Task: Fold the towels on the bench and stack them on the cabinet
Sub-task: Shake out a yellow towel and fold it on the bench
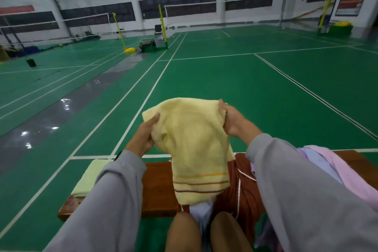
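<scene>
Left hand and right hand each grip a top corner of 1 yellow towel, which hangs above the bench middle. On the bench: 1 folded green towel at the left end; 1 brown towel, 1 lilac towel and 1 pink towel loose toward the right end.

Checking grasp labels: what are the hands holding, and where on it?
The yellow towel: left hand and right hand grip its top edge, one near each corner.
</scene>
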